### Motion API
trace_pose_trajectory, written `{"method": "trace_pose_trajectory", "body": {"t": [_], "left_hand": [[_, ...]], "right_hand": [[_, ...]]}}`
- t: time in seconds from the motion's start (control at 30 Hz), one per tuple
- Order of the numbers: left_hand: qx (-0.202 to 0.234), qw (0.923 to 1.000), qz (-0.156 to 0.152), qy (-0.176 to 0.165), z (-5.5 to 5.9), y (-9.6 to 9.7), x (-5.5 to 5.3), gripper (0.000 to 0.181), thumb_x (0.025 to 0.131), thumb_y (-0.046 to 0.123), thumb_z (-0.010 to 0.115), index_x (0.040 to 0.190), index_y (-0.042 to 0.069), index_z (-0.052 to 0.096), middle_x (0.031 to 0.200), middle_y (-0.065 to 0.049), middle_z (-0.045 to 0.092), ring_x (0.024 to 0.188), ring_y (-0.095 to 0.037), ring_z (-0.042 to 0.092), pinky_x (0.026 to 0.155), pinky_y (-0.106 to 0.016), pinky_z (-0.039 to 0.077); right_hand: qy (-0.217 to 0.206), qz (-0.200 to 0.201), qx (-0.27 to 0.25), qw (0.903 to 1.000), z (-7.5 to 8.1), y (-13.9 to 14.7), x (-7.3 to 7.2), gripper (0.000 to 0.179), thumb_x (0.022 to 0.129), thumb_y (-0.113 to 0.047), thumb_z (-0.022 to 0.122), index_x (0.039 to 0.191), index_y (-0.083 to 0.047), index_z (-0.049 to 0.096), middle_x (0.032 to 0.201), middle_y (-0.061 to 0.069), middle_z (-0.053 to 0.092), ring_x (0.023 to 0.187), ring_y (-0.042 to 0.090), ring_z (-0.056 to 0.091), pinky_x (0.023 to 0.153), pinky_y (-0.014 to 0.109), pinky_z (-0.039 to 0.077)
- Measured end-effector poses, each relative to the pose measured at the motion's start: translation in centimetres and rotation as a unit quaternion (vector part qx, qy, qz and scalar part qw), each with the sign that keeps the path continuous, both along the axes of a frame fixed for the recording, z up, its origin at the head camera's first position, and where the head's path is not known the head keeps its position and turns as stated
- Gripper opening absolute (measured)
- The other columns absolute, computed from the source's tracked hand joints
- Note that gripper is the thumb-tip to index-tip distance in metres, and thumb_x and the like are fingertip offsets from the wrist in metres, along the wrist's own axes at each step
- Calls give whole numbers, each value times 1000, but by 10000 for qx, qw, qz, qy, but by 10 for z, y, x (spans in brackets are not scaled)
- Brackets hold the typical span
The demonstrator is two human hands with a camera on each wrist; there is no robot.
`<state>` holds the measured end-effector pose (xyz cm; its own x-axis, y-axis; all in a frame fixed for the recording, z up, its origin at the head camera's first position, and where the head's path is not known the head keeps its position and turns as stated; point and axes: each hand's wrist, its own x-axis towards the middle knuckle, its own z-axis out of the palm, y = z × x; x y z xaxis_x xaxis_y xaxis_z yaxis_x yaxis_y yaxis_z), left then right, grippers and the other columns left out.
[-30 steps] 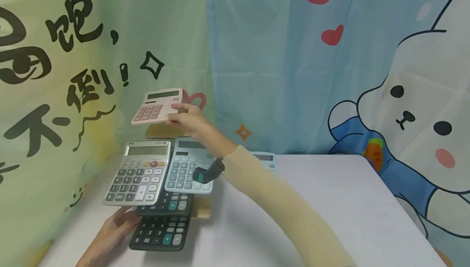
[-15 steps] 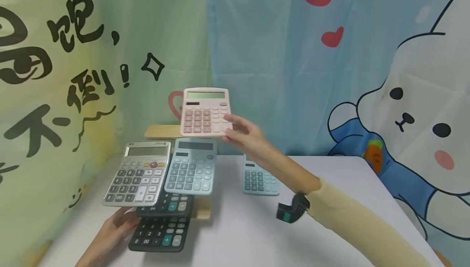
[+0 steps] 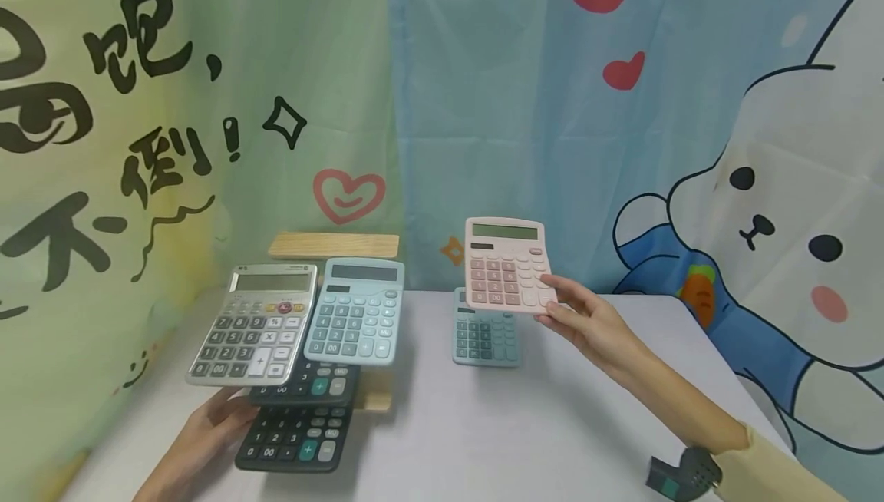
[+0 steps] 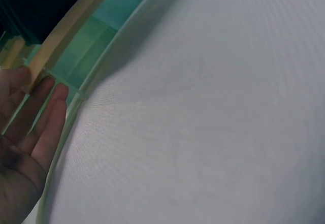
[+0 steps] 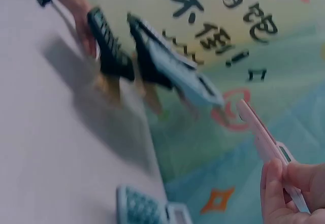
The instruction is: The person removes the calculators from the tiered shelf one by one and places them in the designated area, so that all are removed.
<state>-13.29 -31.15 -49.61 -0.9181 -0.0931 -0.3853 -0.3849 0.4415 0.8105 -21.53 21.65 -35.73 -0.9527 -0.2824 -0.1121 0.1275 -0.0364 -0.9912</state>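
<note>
My right hand (image 3: 587, 325) pinches the lower right edge of a pink calculator (image 3: 507, 272), held up with its keys facing me. In the right wrist view that pink calculator (image 5: 261, 130) shows edge-on between thumb and fingers. On the left, my left hand (image 3: 210, 429) is partly hidden behind the calculators. In the left wrist view its thumb and fingertips grip the end of a wooden strip (image 4: 66, 33) of a stand. The stand bears a silver calculator (image 3: 255, 322), a light blue calculator (image 3: 355, 314) and two black calculators, the lower one (image 3: 293, 440) in front.
Another light blue calculator (image 3: 486, 341) lies on the white table (image 3: 449, 440), its top overlapped by the pink one. The stand's bare wooden top bar (image 3: 334, 245) shows behind the calculators. A printed curtain (image 3: 476, 103) hangs along the back.
My right hand has carried the pink calculator away from above the wooden stand, rightwards and then down, over the table's light blue calculator. The left hand has stayed at the stand.
</note>
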Motion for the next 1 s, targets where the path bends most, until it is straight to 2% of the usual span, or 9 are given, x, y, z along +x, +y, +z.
{"method": "trace_pose_trajectory", "body": {"t": [0.13,0.37,0.6,0.7,0.83,1.0], "left_hand": [[9,10000,12,-4,-1,1,0,101,87,64,58,157,13,5,155,-27,30,138,-42,42,108,-46,51],[30,10000,45,42,-1,2,1,102,86,63,59,157,14,5,155,-27,29,139,-42,40,111,-48,49],[-38,9999,-2,152,0,3,1,98,88,59,60,157,12,7,153,-27,33,137,-42,43,110,-50,49],[-80,9997,-38,231,0,2,1,95,91,54,59,156,11,8,151,-28,36,135,-41,46,109,-48,50],[-39,9997,-87,231,-1,0,0,92,92,52,58,157,10,6,151,-28,35,134,-40,47,106,-39,54],[-46,9998,-77,162,0,0,0,94,92,54,58,157,10,5,152,-29,34,134,-41,46,105,-40,55]], "right_hand": [[-169,-159,119,9997,-17,27,1,68,97,-17,60,154,-11,25,133,9,33,105,6,62,99,20,55],[-739,-451,-90,9962,-56,66,-11,73,97,-14,60,156,-13,18,131,5,37,101,3,62,96,16,56],[-781,-496,91,9957,-105,101,-25,58,96,-13,60,149,-20,37,115,0,49,95,2,66,92,16,58],[-815,-373,161,9958,-121,109,-30,58,96,-14,61,149,-19,38,114,-1,50,96,2,66,94,16,57],[-977,-322,71,9947,-133,113,-32,61,96,-14,61,151,-16,33,118,4,44,98,3,64,96,19,57],[-1105,-289,86,9934,-137,112,-32,62,98,-11,58,153,-14,29,130,13,31,98,3,64,95,19,57]]}}
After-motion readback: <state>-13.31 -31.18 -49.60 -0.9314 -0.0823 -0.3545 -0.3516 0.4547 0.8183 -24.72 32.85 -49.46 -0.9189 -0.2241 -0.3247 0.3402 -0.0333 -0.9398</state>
